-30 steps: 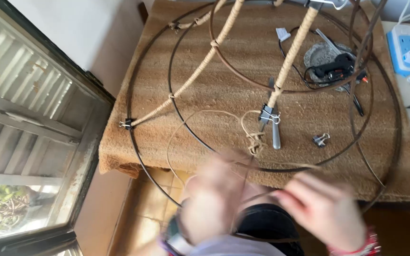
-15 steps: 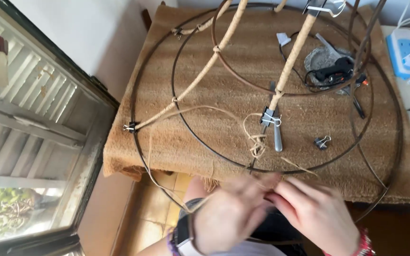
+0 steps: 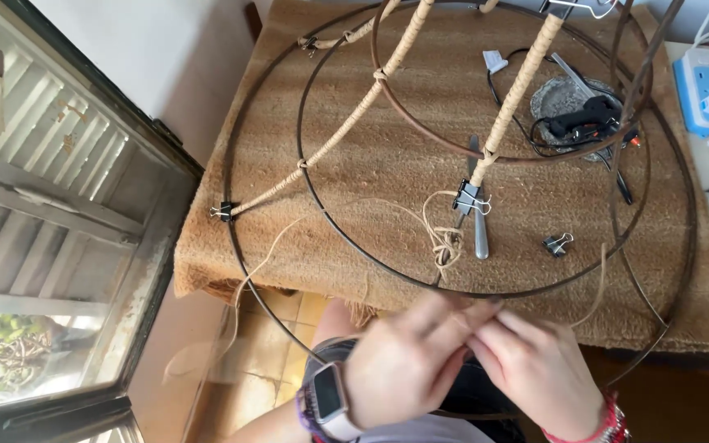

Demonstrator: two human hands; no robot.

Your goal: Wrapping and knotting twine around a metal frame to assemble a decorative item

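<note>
The left hand (image 3: 408,361) and the right hand (image 3: 535,369) met at the near edge of the round wire frame (image 3: 305,176), fingers pinched tight on thin tan string (image 3: 441,238) looping up over the brown mat (image 3: 395,164).

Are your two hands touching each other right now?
Touching. The head view shows the left hand and right hand with fingertips pressed together, pinching twine.

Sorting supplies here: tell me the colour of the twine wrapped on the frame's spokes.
Light tan, natural-fibre colour, wound around the wrapped spoke of the dark wire frame; the head view shows it.
</note>
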